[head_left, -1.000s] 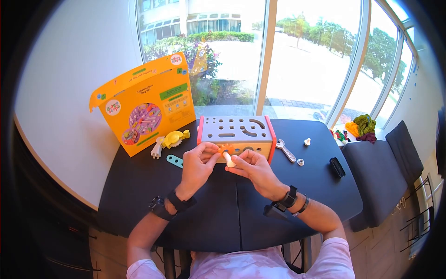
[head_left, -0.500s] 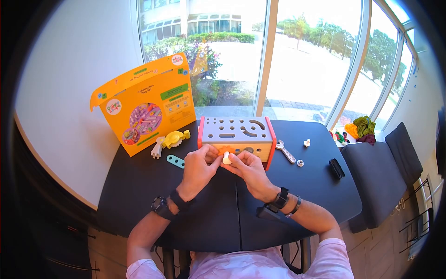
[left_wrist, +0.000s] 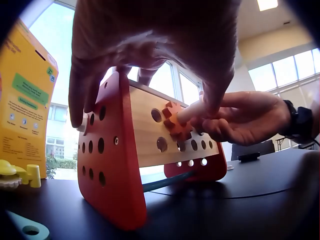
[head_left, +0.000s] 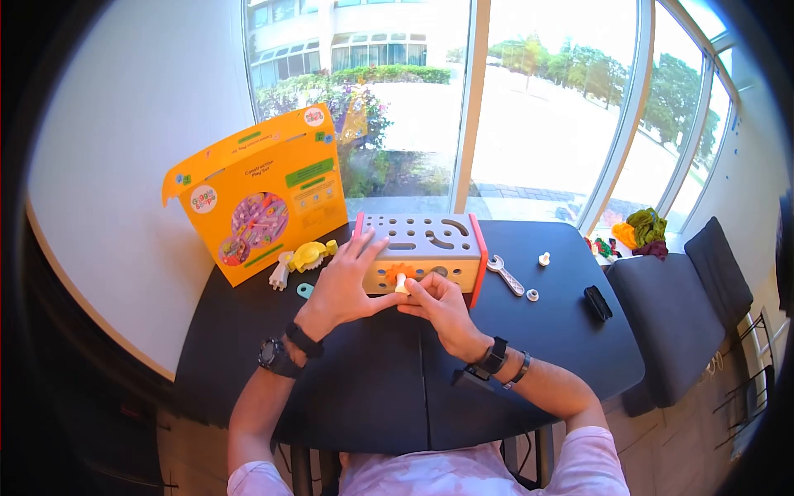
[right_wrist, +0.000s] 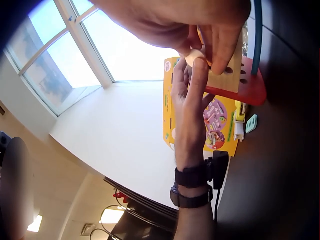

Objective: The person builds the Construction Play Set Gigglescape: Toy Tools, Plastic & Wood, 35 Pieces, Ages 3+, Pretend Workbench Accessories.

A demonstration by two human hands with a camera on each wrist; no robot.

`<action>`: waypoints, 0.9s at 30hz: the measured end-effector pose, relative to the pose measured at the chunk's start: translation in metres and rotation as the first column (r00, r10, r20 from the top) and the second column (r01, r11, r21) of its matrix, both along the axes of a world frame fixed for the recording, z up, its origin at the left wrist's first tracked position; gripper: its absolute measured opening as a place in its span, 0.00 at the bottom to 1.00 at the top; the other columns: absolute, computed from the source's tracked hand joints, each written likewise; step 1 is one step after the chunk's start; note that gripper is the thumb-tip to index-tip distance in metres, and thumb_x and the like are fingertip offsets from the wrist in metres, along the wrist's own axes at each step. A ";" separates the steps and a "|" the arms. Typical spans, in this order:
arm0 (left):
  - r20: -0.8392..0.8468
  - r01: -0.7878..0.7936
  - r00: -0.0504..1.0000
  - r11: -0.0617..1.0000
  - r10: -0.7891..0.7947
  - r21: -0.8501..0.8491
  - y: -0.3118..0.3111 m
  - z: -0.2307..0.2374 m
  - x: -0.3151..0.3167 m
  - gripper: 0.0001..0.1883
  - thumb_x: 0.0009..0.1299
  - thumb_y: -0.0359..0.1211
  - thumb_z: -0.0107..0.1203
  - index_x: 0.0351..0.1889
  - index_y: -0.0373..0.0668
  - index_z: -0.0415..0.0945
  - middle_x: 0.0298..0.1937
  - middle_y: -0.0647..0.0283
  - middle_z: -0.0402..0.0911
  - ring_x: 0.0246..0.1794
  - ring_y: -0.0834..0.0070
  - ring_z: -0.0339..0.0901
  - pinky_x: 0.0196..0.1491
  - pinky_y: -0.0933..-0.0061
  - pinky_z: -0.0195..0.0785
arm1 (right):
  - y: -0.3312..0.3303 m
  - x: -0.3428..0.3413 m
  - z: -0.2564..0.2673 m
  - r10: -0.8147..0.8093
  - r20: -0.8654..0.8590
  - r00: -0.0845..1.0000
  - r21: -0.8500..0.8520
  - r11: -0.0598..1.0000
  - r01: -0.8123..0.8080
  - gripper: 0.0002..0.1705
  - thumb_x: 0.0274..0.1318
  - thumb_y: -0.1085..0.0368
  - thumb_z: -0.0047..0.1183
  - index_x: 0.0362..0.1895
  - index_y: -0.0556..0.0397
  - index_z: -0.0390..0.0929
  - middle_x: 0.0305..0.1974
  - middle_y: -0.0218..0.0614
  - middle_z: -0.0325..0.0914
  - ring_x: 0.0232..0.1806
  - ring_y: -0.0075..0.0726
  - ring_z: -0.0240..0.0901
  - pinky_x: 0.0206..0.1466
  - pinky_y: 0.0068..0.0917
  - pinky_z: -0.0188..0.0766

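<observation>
An orange gear (head_left: 400,271) lies against the wooden front of the toy box (head_left: 423,231), with a white bolt (head_left: 402,284) sticking out from its middle. My right hand (head_left: 444,312) pinches the bolt's outer end between thumb and fingers. Spread over the box's left end are the fingers of my left hand (head_left: 346,285), its thumb reaching to the bolt. In the left wrist view, those fingers hang over the red side panel (left_wrist: 112,165), and the thumb touches the bolt (left_wrist: 188,113) just outside the gear (left_wrist: 174,123). The right wrist view shows the bolt's pale head (right_wrist: 194,56) between both hands.
A yellow carton (head_left: 263,190) stands at the back left, with a yellow toy piece (head_left: 308,257) and a teal strip (head_left: 305,290) near it. Right of the box lie a wrench (head_left: 506,276), small white pieces (head_left: 543,259) and a black case (head_left: 597,303).
My left hand has let go of the gear's side and spread its fingers up over the box's left end. My right hand still pinches the bolt. The view has shifted slightly.
</observation>
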State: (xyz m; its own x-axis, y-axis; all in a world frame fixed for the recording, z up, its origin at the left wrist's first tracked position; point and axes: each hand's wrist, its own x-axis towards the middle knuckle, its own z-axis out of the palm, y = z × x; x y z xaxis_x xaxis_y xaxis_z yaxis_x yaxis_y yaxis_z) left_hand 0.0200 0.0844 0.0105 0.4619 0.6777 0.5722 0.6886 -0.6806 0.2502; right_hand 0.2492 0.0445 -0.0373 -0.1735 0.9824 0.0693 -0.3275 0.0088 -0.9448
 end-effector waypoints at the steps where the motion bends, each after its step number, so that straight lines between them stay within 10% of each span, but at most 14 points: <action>1: -0.011 -0.006 1.000 1.000 0.006 0.011 0.001 0.000 0.001 0.51 0.64 0.60 0.80 0.81 0.45 0.75 0.85 0.43 0.71 0.80 0.38 0.73 0.80 0.43 0.69 | 0.000 0.000 0.002 -0.009 0.006 1.000 0.003 1.000 0.009 0.14 0.84 0.57 0.62 0.47 0.54 0.78 0.49 0.38 0.88 0.50 0.27 0.90 0.58 0.32 0.92; 9: 0.021 -0.054 0.998 0.998 0.054 -0.014 -0.003 -0.001 0.007 0.49 0.65 0.59 0.80 0.79 0.45 0.77 0.83 0.41 0.73 0.77 0.37 0.78 0.76 0.45 0.75 | -0.008 0.008 0.028 -0.243 0.437 0.866 0.190 0.966 0.176 0.20 0.80 0.55 0.68 0.36 0.55 0.82 0.40 0.35 0.90 0.35 0.20 0.88 0.31 0.23 0.83; 13: 0.046 -0.043 0.998 0.996 0.047 -0.077 -0.004 0.001 0.007 0.49 0.65 0.59 0.81 0.78 0.45 0.77 0.84 0.42 0.71 0.76 0.38 0.79 0.75 0.47 0.77 | 0.003 0.042 0.040 -0.845 0.368 0.388 0.887 0.444 0.126 0.14 0.75 0.59 0.70 0.41 0.57 0.87 0.44 0.42 0.92 0.42 0.38 0.90 0.39 0.31 0.80; 16: 0.061 -0.038 0.997 0.994 0.045 -0.104 -0.006 0.002 0.008 0.48 0.65 0.58 0.81 0.78 0.45 0.77 0.85 0.42 0.71 0.75 0.38 0.80 0.75 0.48 0.77 | 0.018 0.068 0.070 -0.964 0.143 0.225 0.990 0.139 -0.034 0.13 0.75 0.59 0.68 0.47 0.58 0.90 0.54 0.50 0.91 0.49 0.52 0.89 0.50 0.39 0.83; 19: 0.069 -0.037 0.997 0.996 0.043 -0.084 -0.005 -0.001 0.008 0.48 0.65 0.57 0.82 0.78 0.45 0.77 0.84 0.43 0.71 0.76 0.38 0.79 0.75 0.48 0.76 | 0.043 0.092 0.053 -0.921 0.292 0.257 0.955 0.294 -0.032 0.17 0.77 0.58 0.65 0.55 0.59 0.91 0.64 0.56 0.88 0.55 0.59 0.89 0.59 0.42 0.84; 22: 0.080 -0.037 0.996 0.997 0.042 -0.067 -0.003 -0.002 0.009 0.47 0.65 0.56 0.82 0.77 0.44 0.77 0.83 0.43 0.72 0.77 0.39 0.78 0.76 0.48 0.75 | 0.032 0.089 0.045 -0.594 0.570 0.568 0.642 0.753 0.143 0.22 0.79 0.57 0.63 0.62 0.62 0.89 0.68 0.58 0.87 0.64 0.65 0.87 0.70 0.46 0.81; 27: 0.087 -0.061 0.994 0.996 0.067 -0.067 -0.005 -0.002 0.012 0.44 0.66 0.55 0.81 0.75 0.44 0.79 0.82 0.42 0.73 0.79 0.40 0.76 0.77 0.47 0.73 | 0.031 0.084 0.036 -0.696 0.517 0.498 0.747 0.651 0.134 0.24 0.81 0.55 0.61 0.63 0.64 0.88 0.67 0.61 0.86 0.67 0.67 0.86 0.72 0.47 0.81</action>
State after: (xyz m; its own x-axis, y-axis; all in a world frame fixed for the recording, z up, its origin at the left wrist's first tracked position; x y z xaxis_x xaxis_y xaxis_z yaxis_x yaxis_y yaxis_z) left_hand 0.0322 0.0797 0.0089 0.3660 0.7406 0.5635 0.7032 -0.6167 0.3538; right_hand 0.3331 0.0760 -0.0013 -0.0139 0.7393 0.6733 0.6473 0.5198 -0.5574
